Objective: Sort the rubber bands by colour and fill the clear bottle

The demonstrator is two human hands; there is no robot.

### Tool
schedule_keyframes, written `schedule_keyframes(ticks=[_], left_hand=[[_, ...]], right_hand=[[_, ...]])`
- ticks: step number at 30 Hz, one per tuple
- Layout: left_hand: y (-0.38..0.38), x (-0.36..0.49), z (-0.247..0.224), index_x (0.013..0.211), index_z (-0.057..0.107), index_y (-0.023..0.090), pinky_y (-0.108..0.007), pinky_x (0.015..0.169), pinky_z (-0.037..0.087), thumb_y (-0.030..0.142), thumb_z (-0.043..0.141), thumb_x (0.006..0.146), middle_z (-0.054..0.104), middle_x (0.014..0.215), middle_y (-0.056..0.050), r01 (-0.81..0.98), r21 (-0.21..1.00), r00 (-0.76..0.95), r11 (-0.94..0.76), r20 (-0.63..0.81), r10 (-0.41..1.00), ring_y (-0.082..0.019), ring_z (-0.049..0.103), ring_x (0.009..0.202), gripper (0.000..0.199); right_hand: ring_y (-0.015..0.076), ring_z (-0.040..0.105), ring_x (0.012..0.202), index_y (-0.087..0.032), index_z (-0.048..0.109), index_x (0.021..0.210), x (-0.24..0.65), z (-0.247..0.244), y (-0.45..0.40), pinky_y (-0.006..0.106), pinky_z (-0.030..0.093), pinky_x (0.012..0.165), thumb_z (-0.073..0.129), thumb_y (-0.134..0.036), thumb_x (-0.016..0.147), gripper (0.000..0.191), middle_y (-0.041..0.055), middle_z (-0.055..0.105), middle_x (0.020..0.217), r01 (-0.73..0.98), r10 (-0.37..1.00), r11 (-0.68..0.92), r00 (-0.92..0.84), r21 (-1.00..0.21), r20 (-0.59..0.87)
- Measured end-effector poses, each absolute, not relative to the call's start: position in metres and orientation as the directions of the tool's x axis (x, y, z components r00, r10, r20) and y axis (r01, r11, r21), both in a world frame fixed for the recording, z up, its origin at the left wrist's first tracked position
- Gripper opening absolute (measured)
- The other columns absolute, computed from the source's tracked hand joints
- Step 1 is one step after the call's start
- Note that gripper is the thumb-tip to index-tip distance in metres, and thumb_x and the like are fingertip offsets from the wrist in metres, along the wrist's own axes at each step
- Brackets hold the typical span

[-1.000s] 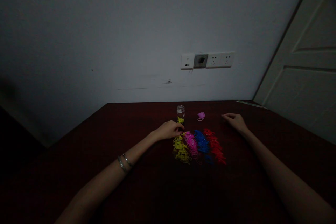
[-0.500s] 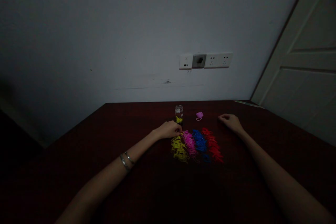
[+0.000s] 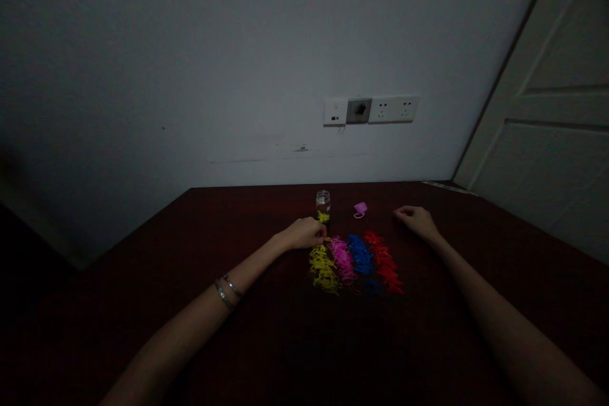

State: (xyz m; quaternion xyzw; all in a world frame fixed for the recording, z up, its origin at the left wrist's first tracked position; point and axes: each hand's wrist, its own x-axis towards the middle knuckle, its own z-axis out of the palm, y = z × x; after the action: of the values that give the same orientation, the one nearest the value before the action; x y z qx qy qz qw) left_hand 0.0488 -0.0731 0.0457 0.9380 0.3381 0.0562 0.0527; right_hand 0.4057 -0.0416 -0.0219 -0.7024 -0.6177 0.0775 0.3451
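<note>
Bent over the far end of a yellow rubber band pile (image 3: 323,271), my left hand (image 3: 307,233) pinches a yellow rubber band (image 3: 327,240) between thumb and fingers. Just behind that hand stands a clear, uncapped jar (image 3: 323,204) with yellow bands at its bottom. Beside the yellow pile lie a pink pile (image 3: 343,259), a blue pile (image 3: 361,255) and a red pile (image 3: 384,263), side by side. My right hand (image 3: 417,221) rests on the table to the right, loosely open, holding nothing. Its lower fingers are partly hidden.
A small pink item with a loop (image 3: 360,209) lies right of the jar. The dark red table (image 3: 228,216) meets a wall bearing a row of sockets (image 3: 370,110). A pale strip (image 3: 450,188) lies at the back right edge, near a white door (image 3: 547,158).
My left hand has shifted very slightly left, still pinching at the top of the yellow pile. The whole view has drifted a little. My right hand stays resting in place.
</note>
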Motion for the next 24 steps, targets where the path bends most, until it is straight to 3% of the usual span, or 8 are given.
schedule_keyframes(ticks=[6,12,14,18,24], left_hand=[[-0.072,0.045,0.067,0.081,0.066,0.014,-0.019,0.054,0.033,0.017,0.051,0.072,0.060,0.067,-0.002,0.572,0.321,0.766,-0.755,0.120,0.631,-0.008,0.050,0.057,0.018],[-0.068,0.041,0.113,0.081,0.065,0.010,-0.020,0.056,0.035,0.021,0.051,0.073,0.059,0.068,-0.003,0.441,0.567,0.678,-0.696,0.298,0.672,-0.008,0.048,0.059,0.019],[-0.062,0.039,0.126,0.080,0.065,0.010,-0.020,0.055,0.035,0.023,0.052,0.072,0.058,0.065,-0.002,0.454,0.575,0.622,-0.680,0.342,0.704,-0.008,0.047,0.058,0.020],[-0.044,0.038,0.139,0.077,0.065,0.010,-0.020,0.055,0.034,0.020,0.052,0.070,0.056,0.062,-0.001,0.506,0.477,0.603,-0.719,0.400,0.690,-0.008,0.046,0.058,0.018],[-0.023,0.045,0.139,0.076,0.066,0.009,-0.021,0.054,0.032,0.017,0.050,0.067,0.059,0.063,-0.003,0.551,0.411,0.676,-0.726,0.290,0.677,-0.008,0.045,0.056,0.020]], right_hand=[[0.0203,0.061,0.070,-0.014,0.068,0.076,0.404,-0.020,-0.043,0.026,0.041,0.061,0.048,-0.040,0.070,0.033,0.0075,0.068,0.074,0.810,0.921,-0.001,0.230,-0.587,0.315],[0.0198,0.060,0.069,-0.015,0.068,0.075,0.404,-0.020,-0.043,0.025,0.040,0.059,0.049,-0.040,0.069,0.032,0.0066,0.067,0.071,0.804,0.918,-0.006,0.239,-0.594,0.315],[0.0198,0.060,0.069,-0.015,0.068,0.073,0.405,-0.022,-0.042,0.025,0.040,0.059,0.048,-0.040,0.068,0.032,0.0063,0.067,0.071,0.800,0.920,0.005,0.231,-0.600,0.316],[0.0198,0.061,0.069,-0.015,0.067,0.074,0.407,-0.024,-0.040,0.026,0.040,0.059,0.048,-0.040,0.069,0.032,0.0059,0.067,0.070,0.797,0.923,0.017,0.219,-0.603,0.316],[0.0199,0.061,0.069,-0.016,0.068,0.073,0.406,-0.024,-0.042,0.026,0.040,0.059,0.048,-0.039,0.069,0.031,0.0061,0.067,0.072,0.802,0.918,0.031,0.212,-0.596,0.334]])
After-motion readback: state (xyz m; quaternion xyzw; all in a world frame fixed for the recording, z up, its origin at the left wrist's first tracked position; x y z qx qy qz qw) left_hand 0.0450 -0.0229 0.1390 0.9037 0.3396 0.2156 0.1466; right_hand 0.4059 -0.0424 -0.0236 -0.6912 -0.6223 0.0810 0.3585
